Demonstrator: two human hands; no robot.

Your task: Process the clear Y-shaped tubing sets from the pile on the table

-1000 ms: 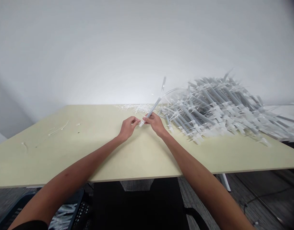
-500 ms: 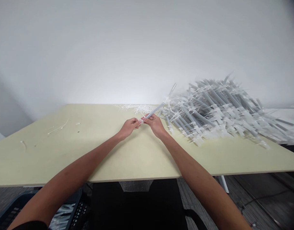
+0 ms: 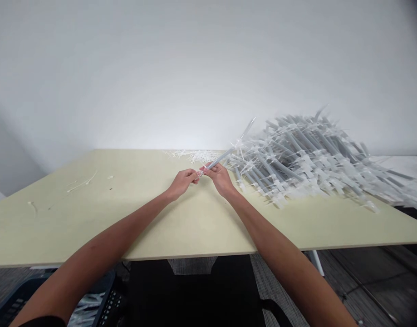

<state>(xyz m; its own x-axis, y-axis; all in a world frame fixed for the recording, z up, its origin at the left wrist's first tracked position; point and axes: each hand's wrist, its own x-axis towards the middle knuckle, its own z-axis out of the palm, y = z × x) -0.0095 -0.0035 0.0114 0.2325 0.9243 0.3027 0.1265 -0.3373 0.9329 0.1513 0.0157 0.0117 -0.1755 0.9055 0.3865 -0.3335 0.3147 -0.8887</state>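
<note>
Grey tube assembly [image 3: 222, 157], held above the table [image 3: 154, 227] near its middle; it slants from its lower end, between the two hands, up and away to the right, where a clear branch [image 3: 248, 128] projects from its far end. The right hand [image 3: 220, 175] grips the tube close to the lower end, fingers closed around it. The left hand [image 3: 184, 180] has its thumb and fingers pinched together at the clear lower tip (the exact contact is too small to resolve).

Just beyond the hands, a scatter of small white ties [image 3: 199, 156] lies along the rear of the tabletop. To the right, a large heap of similar tube assemblies [image 3: 296, 154] is stacked, white and translucent fittings facing mostly toward the near edge. To the left, a few loose pale strips [image 3: 82, 183] and a small dark speck [image 3: 110, 189] rest on the surface. Below the tabletop, at lower left, a dark basket [image 3: 108, 299] contains further pale pieces [image 3: 86, 309], partly hidden by the left forearm. A pale wall [image 3: 194, 68] stands behind.
</note>
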